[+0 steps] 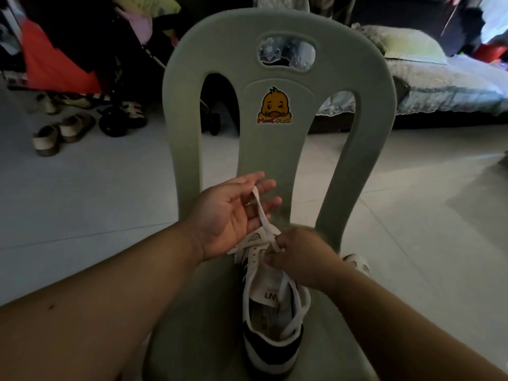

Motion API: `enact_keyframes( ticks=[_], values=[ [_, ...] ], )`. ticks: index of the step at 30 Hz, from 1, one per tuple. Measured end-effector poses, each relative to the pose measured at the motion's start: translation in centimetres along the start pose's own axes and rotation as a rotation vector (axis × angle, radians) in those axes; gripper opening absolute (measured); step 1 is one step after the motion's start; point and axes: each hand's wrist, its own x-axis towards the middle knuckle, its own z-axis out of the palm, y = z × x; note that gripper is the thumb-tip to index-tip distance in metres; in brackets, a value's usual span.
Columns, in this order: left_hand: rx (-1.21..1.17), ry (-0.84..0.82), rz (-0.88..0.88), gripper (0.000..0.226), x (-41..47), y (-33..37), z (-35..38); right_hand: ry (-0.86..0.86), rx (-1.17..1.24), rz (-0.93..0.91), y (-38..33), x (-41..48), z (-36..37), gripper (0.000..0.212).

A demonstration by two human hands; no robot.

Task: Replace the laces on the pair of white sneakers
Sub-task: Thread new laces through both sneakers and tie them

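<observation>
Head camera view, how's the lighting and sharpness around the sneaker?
Head view: dim indoor light, sneaker in shade; right hand slightly blurred at the lace; wide-angle lens bends the chair back; floor brighter at right.

your chair point(275, 149): moulded plastic, matt, smooth | duck sticker point(274, 106): glossy print | your sneaker point(248, 287): smooth white upper, synthetic-looking, dark matt heel | lace point(261, 209): flat woven cloth, matt | floor point(412, 229): pale tile, slight sheen | far-right bedcover point(439, 81): fuzzy cloth
</observation>
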Motion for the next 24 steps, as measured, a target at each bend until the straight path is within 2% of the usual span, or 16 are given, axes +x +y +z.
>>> enact_keyframes(
  ticks=[2, 4, 5, 7, 10, 11, 14, 18, 20, 24],
  values=[
    [0.084, 0.018, 0.015, 0.04, 0.0, 0.1, -0.4, -0.004, -0.031, 0.033, 0.0, 0.1, -0.7, 0.027],
    [0.328, 0.066, 0.011, 0.05, 0.0, 0.1, -0.8, 0.09, -0.078, 0.039, 0.0, -0.2, -2.2, 0.037],
    [0.471, 0.093, 0.004, 0.055, -0.1, -0.1, -1.0, 0.141, -0.023, 0.027, -0.1, -0.4, -3.0, 0.042],
    [0.634, 0.12, 0.005, 0.054, -0.4, -0.5, -0.8, 0.193, 0.311, 0.012, -0.3, -0.8, -4.2, 0.043],
    [0.655, 0.071, -0.005, 0.024, -0.8, -1.2, -0.3, 0.097, 0.827, 0.051, -0.6, -1.1, -4.8, 0.039],
    [0.662, 0.036, -0.018, 0.021, -0.9, -1.5, -0.1, 0.064, 0.966, 0.061, -0.7, -1.0, -4.8, 0.039],
    [0.762, -0.076, -0.035, 0.031, -1.0, -2.7, 0.3, 0.041, 1.279, 0.089, -1.0, -0.5, -4.6, 0.038],
    [0.669, -0.091, -0.042, 0.021, -0.8, -3.4, 1.0, 0.109, 1.374, 0.057, -0.9, -0.1, -4.6, 0.037],
    [0.717, -0.062, -0.035, 0.016, -0.6, -3.4, 1.0, 0.156, 1.369, 0.064, -0.5, -0.1, -4.9, 0.038],
    [0.787, -0.033, -0.077, 0.02, -0.4, -2.9, 0.4, 0.294, 1.404, 0.161, 1.5, -0.6, -6.2, 0.038]
  ],
)
